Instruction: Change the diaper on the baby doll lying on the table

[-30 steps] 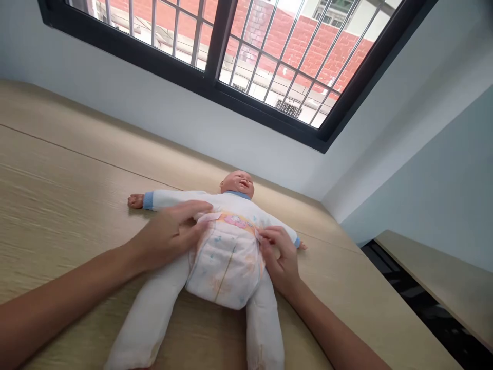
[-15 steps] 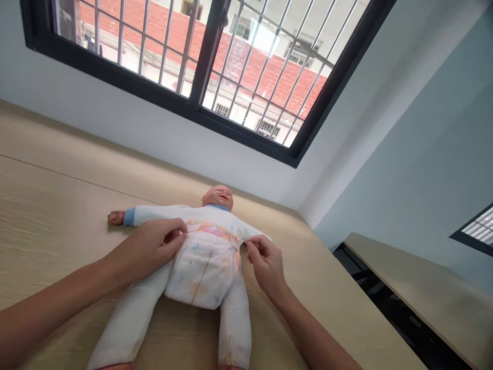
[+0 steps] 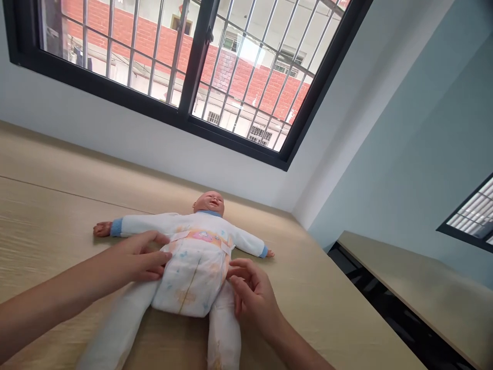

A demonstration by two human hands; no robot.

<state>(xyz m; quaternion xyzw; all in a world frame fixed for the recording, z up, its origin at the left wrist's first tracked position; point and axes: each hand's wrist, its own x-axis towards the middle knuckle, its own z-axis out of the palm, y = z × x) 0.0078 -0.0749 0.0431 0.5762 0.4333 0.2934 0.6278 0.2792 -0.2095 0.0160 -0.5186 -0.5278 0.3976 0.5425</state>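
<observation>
A baby doll [image 3: 144, 224] in a white suit with blue cuffs lies on its back, arms spread. Round its waist is a white diaper [image 3: 185, 277], its front panel up and its tape tabs laid across the printed pink and orange band. My left hand [image 3: 148, 257] rests at the diaper's left edge, fingers apart, thumb against the side. At the right leg edge is my right hand [image 3: 252, 293], its fingers loosely curled and the fingertips touching the diaper's side. A gap shows between thumb and index finger. The doll's feet fall outside the view.
The doll lies on a light wooden table [image 3: 50, 221] with a seam across it. Behind the table are a white wall and a dark-framed window [image 3: 188, 118] with bars. Another wooden surface [image 3: 416, 277] with a dark gap below its edge stands at the right.
Both hands have let go of the tape ends at the waistband. My right hand has moved down to the leg edge; my left fingers have spread. The camera view has shifted slightly.
</observation>
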